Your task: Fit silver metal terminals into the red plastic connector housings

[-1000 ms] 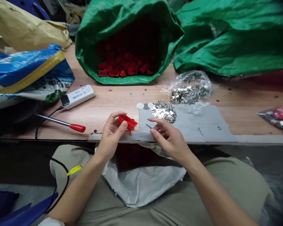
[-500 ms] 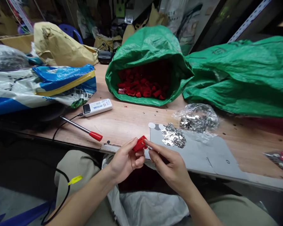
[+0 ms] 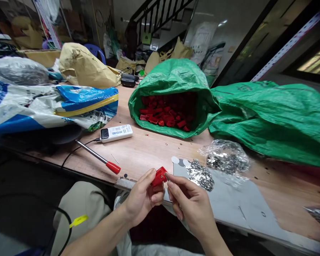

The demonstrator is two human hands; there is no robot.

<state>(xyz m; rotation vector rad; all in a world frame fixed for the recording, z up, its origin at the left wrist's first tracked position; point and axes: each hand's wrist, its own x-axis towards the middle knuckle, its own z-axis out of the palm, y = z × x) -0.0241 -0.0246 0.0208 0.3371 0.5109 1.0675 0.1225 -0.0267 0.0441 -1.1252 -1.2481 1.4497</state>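
Note:
My left hand (image 3: 143, 195) is closed around a small red plastic part (image 3: 159, 176), thumb on top and fingers curled below. The part is held just over the table's front edge. My right hand (image 3: 188, 199) pinches a small metal piece (image 3: 166, 176) at the red part's right end; thumb and forefinger cover most of it. Whether the piece sits inside the red part I cannot tell. Right of my hands, a pile of small shiny metal pieces (image 3: 201, 175) lies on a grey sheet (image 3: 229, 192).
A green sack (image 3: 173, 71) holding red parts (image 3: 162, 112) lies open behind. Beside it is another green sack (image 3: 272, 117). A clear bag of metal pieces (image 3: 226, 160) is at right. At left are a red-handled metal rod (image 3: 98, 156), a white device (image 3: 116, 133) and a blue-white bag (image 3: 88, 103).
The camera view has tilted up, so the table and sacks appear lower. Both hands stay together at the red part, with the right fingertips still at its right end.

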